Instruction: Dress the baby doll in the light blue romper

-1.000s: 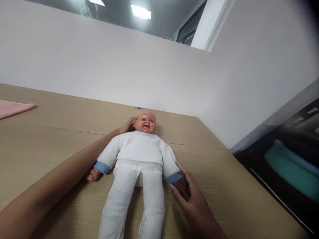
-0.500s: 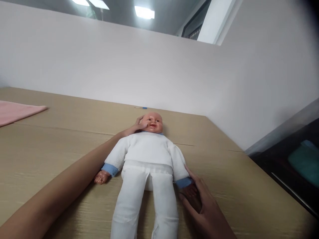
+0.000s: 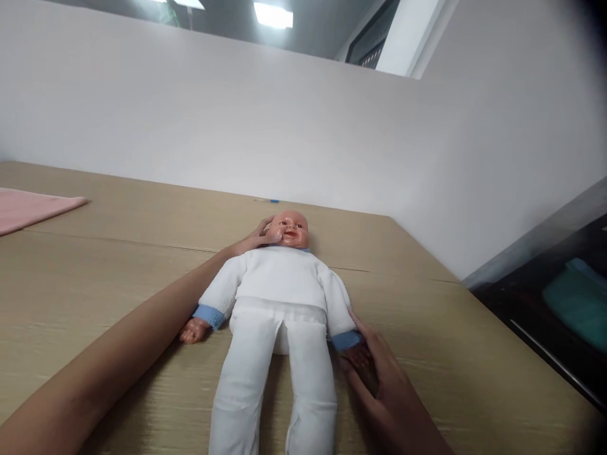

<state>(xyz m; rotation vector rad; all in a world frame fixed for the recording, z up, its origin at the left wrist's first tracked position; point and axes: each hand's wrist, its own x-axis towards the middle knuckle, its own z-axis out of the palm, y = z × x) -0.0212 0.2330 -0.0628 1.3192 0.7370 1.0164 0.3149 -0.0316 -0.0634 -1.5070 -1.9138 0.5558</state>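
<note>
A baby doll (image 3: pixel 279 284) in a white suit with blue cuffs lies face up on the wooden table (image 3: pixel 95 265), head towards the wall. My left hand (image 3: pixel 256 239) cups the side of the doll's head, fingers curled round its cheek. My right hand (image 3: pixel 374 379) lies over the doll's small hand at the blue cuff (image 3: pixel 345 340), fingers wrapped round it.
A pink cloth (image 3: pixel 28 208) lies at the table's far left. A small blue object (image 3: pixel 272 201) sits by the white wall. To the right, past the table's edge, a dark bin (image 3: pixel 545 303) holds something teal (image 3: pixel 578 303).
My left hand's fingers have slid from the back of the doll's head forward onto its cheek. The view shifted slightly; my right hand stays on the doll's hand.
</note>
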